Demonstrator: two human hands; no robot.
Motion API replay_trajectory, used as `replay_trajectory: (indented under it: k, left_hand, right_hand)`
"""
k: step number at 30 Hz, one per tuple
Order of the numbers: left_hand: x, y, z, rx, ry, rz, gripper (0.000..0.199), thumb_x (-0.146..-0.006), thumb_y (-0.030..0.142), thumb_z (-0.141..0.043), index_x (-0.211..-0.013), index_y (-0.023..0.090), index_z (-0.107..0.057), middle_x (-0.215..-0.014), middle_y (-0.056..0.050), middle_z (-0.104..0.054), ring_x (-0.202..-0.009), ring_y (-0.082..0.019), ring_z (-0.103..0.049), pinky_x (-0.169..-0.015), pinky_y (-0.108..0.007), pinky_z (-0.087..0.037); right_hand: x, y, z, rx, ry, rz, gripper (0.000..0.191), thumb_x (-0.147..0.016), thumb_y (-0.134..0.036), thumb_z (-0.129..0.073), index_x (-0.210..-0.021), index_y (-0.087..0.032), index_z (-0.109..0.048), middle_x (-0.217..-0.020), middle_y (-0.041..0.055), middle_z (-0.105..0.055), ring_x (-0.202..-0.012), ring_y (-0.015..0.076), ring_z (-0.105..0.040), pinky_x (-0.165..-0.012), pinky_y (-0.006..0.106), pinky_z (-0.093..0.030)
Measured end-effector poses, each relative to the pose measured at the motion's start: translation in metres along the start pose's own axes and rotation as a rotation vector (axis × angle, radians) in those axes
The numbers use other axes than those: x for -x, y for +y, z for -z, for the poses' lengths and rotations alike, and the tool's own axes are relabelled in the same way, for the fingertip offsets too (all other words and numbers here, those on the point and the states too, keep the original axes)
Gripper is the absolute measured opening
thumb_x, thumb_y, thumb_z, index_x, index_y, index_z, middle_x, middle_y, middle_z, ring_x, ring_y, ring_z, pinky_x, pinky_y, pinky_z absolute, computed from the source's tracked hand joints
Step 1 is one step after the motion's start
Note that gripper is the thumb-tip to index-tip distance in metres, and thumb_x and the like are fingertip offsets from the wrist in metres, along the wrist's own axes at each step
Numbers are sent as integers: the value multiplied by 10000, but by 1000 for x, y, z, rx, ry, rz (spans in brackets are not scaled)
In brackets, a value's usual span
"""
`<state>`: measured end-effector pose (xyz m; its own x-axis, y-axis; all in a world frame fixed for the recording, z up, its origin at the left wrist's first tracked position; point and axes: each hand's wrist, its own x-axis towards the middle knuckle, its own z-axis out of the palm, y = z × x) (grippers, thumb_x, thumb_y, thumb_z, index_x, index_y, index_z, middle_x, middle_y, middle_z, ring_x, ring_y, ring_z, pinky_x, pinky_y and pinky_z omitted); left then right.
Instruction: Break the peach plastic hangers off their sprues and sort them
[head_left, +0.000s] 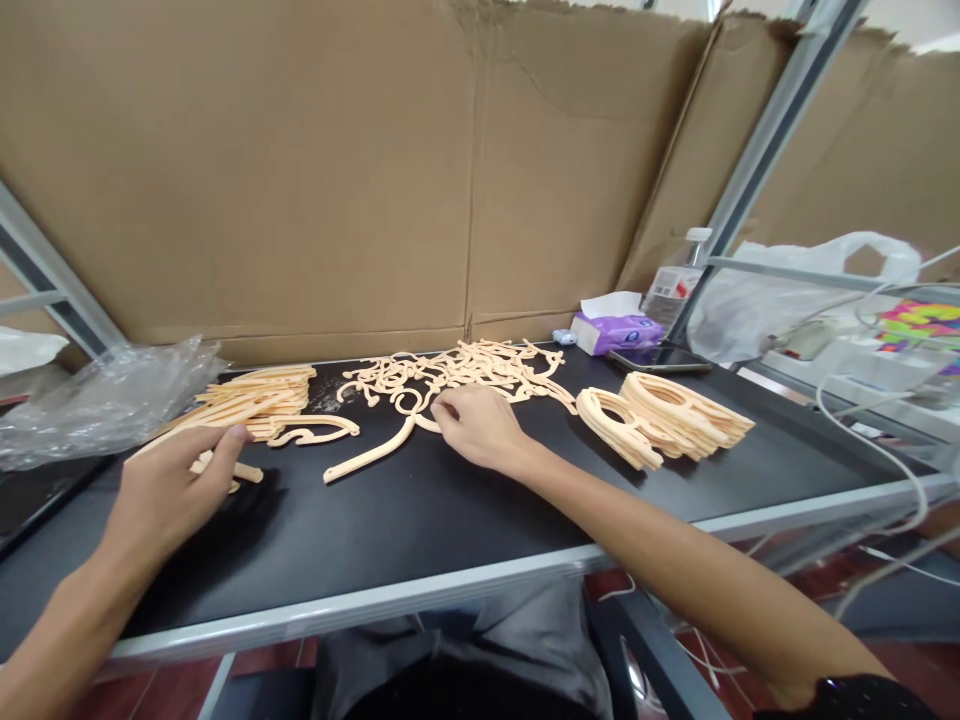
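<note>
My left hand [176, 485] is closed around pale wooden pieces [247, 472], whose ends stick out past the thumb above the black table. Behind it lies a stack of straight wooden strips [262, 390], with a curved hook-shaped piece [322, 430] beside it. My right hand [476, 425] is closed, fingertips bent down at the near edge of a heap of small curly wooden pieces [480, 365]; what its fingers hold, if anything, is hidden. An assembled hanger-like piece with a loop and long arm [371, 458] lies just left of that hand.
Stacked wooden pieces with round openings [675, 415] lie at the right. Behind them are a purple tissue pack [615, 332], a phone [660, 357] and a bottle [675, 280]. Clear plastic [112, 395] lies far left. Cables hang at the right; cardboard [300, 180] backs the table [420, 530].
</note>
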<state>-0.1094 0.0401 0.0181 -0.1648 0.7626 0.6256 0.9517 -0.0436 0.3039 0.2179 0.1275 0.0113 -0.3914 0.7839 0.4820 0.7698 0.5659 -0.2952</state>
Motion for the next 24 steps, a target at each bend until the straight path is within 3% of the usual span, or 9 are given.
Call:
replay_trajectory:
  k: [7, 12, 15, 18, 24]
  left_hand:
    - [-3, 1, 2, -63, -44, -12, 278, -838, 438, -454, -768, 274, -668, -822, -12, -745, -832, -274, -682, -730, -329, -474]
    - [-3, -2, -3, -23, -70, -78, 264, -862, 427, -428, -844, 267, -637, -864, -25, -737, -882, -271, -675, -776, -330, -474]
    - [-1, 0, -6, 31, -50, -127, 196, -876, 356, -438, -942, 274, -604, -955, -13, -734, -945, -255, -668, -847, -343, -482]
    - [-1, 8, -8, 22, -102, -182, 204, -896, 306, -436, -1038, 248, -572, -1049, -34, -713, -971, -240, -661, -910, -365, -485]
    - [-11, 42, -19, 26, -147, -431, 247, -950, 288, -440, -1143, 199, -566, -1130, -75, -669, -1092, -237, -616, -984, -377, -458]
  right_hand:
    - [-10, 13, 13, 44, 101, -93, 334, -943, -267, -428, -746, -189, -686, -806, 66, -727, -755, 200, -637, -655, 295, -370]
    - [-17, 21, 19, 107, 103, -188, 301, -935, -240, -422, -965, -178, -715, -937, 108, -740, -879, 245, -660, -737, 326, -413]
    - [-18, 25, 24, 164, 61, -203, 330, -922, -208, -414, -1078, -157, -700, -1010, 135, -734, -967, 272, -658, -808, 357, -430]
    - [-19, 28, 28, 246, -15, -209, 345, -901, -170, -405, -1056, -135, -711, -1030, 153, -729, -1018, 294, -646, -840, 378, -431]
    - [-19, 29, 15, 257, -227, -91, 349, -919, -167, -386, -1015, -135, -720, -1048, 162, -722, -1081, 293, -611, -888, 377, -416]
